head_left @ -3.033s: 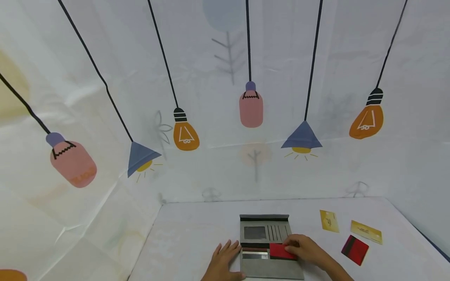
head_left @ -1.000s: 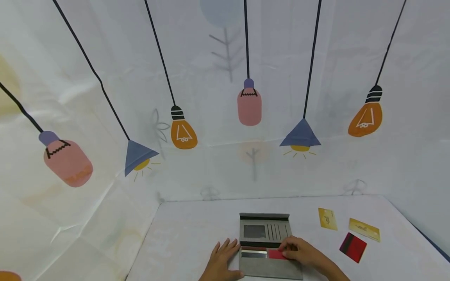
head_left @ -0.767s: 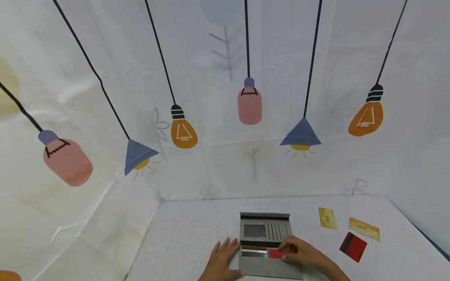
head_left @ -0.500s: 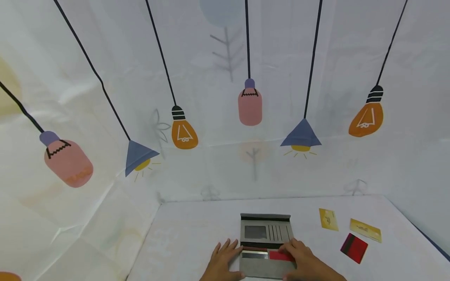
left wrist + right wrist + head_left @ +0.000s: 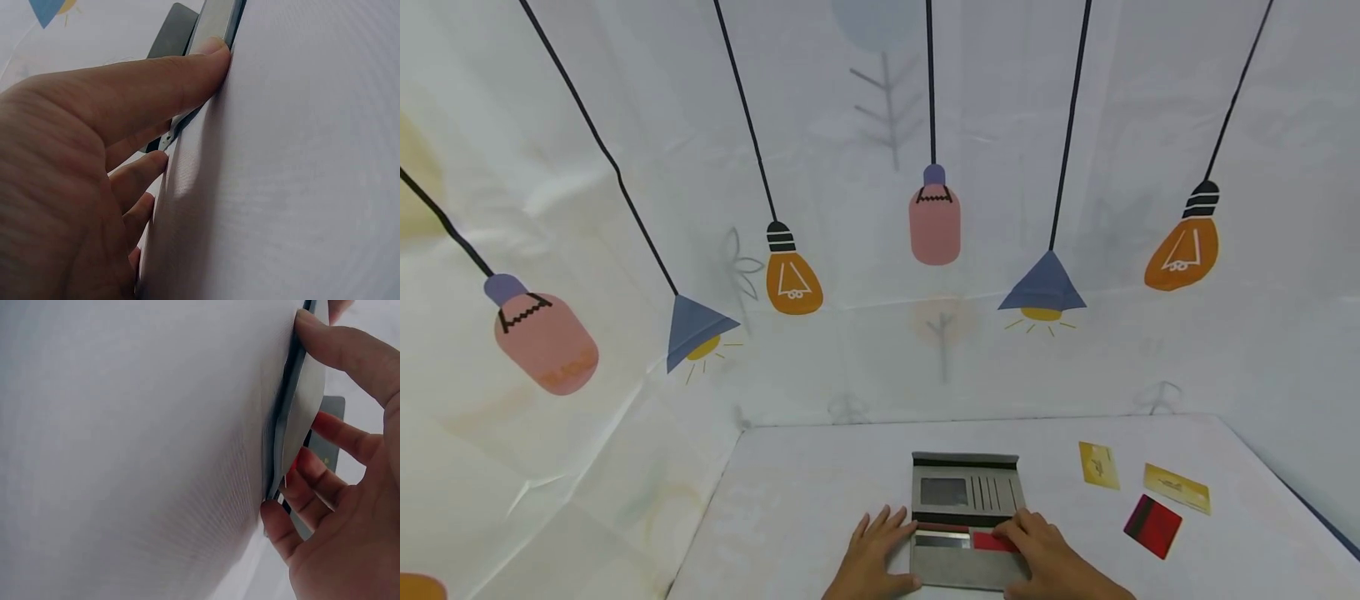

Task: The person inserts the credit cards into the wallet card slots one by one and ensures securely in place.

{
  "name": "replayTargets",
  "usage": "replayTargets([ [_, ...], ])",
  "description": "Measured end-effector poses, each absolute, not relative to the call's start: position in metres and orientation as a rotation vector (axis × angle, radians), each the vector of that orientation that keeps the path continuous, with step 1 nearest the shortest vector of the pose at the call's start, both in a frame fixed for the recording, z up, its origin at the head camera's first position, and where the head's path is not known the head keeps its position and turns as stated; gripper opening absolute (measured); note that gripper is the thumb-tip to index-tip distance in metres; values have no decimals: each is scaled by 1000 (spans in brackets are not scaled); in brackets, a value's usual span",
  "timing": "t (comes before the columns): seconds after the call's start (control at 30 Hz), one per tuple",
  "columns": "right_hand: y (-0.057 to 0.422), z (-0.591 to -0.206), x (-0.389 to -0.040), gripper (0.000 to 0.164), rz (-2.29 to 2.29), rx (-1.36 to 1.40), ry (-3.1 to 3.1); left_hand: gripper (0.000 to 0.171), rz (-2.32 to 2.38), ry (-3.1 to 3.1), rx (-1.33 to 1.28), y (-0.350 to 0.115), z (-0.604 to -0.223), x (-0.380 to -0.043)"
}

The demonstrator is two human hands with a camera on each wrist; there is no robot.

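A grey wallet [image 5: 966, 569] lies unfolded on the white table, with a window and several slots on its far half. From the near half's pocket a red card [image 5: 989, 542] sticks out, beside a silver strip [image 5: 942, 541]. My left hand [image 5: 872, 558] lies at the wallet's left side, fingers spread; in the left wrist view its thumb [image 5: 197, 72] rests on the wallet's edge. My right hand [image 5: 1047, 557] grips the right part of the near half. Its thumb [image 5: 325, 340] is on the near edge, its curled fingers at the red card and the side edge.
To the right on the table [image 5: 820, 467] lie a gold card [image 5: 1099, 465], a second gold card [image 5: 1177, 488] and a red card with a dark stripe [image 5: 1153, 527]. A white sheet printed with lamps [image 5: 865, 358] hangs behind the table.
The red card has gone lower into the pocket. My right hand has shifted from pinching the card to spanning the near half, thumb at its near edge. My left hand stays put.
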State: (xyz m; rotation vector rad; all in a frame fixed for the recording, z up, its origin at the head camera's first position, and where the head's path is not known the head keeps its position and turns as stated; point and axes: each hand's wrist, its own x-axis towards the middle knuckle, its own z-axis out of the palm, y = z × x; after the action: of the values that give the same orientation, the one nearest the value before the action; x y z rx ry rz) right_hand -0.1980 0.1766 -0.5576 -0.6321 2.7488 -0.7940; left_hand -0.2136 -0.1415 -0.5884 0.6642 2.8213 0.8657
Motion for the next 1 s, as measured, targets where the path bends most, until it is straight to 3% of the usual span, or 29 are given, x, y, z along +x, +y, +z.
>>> replayTargets([
  [0.4, 173, -552, -200, 59, -743, -621, 2735, 72, 887, 2810, 646, -140, -585, -213],
  [0.67, 160, -551, -203, 65, -746, -675, 2719, 72, 927, 2825, 567, -138, -594, -211],
  [1.0, 158, -555, -204, 56, -730, -729, 2744, 72, 872, 2823, 601, -140, -596, -215],
])
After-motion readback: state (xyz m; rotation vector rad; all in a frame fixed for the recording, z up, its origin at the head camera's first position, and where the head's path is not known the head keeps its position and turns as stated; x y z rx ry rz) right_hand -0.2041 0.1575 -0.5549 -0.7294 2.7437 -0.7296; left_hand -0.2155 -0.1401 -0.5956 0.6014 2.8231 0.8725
